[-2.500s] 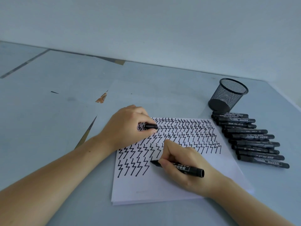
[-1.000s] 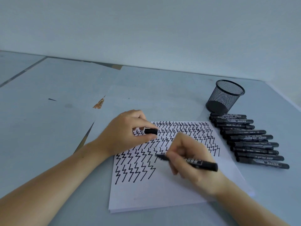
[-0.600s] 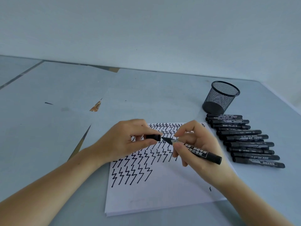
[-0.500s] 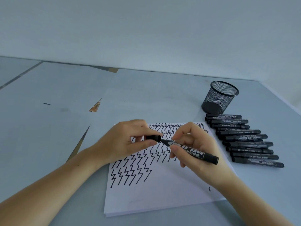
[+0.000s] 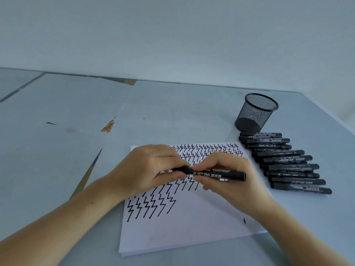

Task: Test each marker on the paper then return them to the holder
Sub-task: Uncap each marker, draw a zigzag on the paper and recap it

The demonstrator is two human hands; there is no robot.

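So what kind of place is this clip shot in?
Probably a plain desk or work table against a bare wall: a mesh pen holder, a row of black markers, and paper covered in zigzag test strokes.

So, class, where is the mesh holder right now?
In the head view the mesh holder stands upright at the table's far right, just behind the row of capped markers.

I've got the paper (image 5: 184, 223) lying on the worktop (image 5: 57, 169) right before me, both hands (image 5: 149, 169) meeting above its middle with one marker (image 5: 217, 173) between them. To its right lies the row of markers (image 5: 288, 164); the holder (image 5: 256, 113) stands just behind them.
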